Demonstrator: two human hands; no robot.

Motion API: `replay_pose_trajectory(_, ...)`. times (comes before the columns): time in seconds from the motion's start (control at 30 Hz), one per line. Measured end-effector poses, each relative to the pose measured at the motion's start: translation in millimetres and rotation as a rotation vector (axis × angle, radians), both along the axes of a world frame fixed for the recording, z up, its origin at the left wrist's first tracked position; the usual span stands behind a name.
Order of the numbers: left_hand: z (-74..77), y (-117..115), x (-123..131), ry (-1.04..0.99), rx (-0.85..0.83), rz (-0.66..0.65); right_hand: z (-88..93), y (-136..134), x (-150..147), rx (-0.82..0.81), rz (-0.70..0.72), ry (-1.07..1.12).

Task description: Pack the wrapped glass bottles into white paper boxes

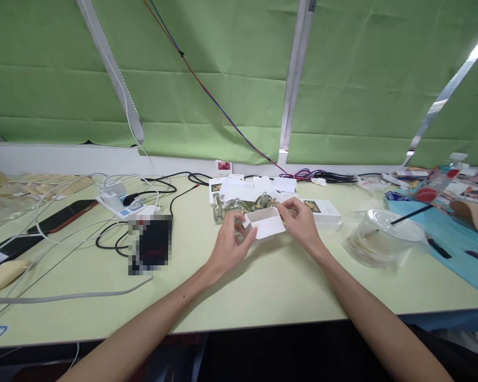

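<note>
A small white cardboard box (265, 227) is held above the table, its end open toward me with a flap folded out. My left hand (231, 239) grips its left side, the thumb near the front edge. At the box's right upper corner, my right hand (300, 223) pinches the edge between thumb and fingers. Just behind the box sit shiny glass and metal pieces (236, 204), partly hidden by it. A closed white box with a picture on it (322, 209) lies to the right of my right hand.
White papers (242, 185) lie toward the back. On the left are a power strip (129, 207), tangled cables and a dark, pixelated device (154, 241). A clear plastic tub (388, 233) and a blue sheet (434, 228) occupy the right. Green blinds (223, 79) hang behind the table.
</note>
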State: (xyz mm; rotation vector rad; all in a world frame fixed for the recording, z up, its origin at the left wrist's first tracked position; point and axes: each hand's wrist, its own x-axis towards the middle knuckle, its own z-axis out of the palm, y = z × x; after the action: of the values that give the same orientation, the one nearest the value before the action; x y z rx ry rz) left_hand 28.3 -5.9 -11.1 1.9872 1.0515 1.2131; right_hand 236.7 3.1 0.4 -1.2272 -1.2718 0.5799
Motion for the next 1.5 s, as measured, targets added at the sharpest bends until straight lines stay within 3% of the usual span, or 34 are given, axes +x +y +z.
replay_pose_trajectory(0.6,-3.9,3.4,-0.7,0.055,0.063,-0.027,3.2,-2.4,-0.6,-0.016,0.109,-0.011)
replay_pose_trajectory(1.03,-2.8,2.9,0.4,0.046,0.118,-0.007,4.0,-4.2,-1.7,0.0,0.107,-0.021)
replay_pose_trajectory(1.5,2.9,-4.6,0.9,-0.026,-0.071,0.004,4.8,-6.0,0.3,0.067,0.04,-0.136)
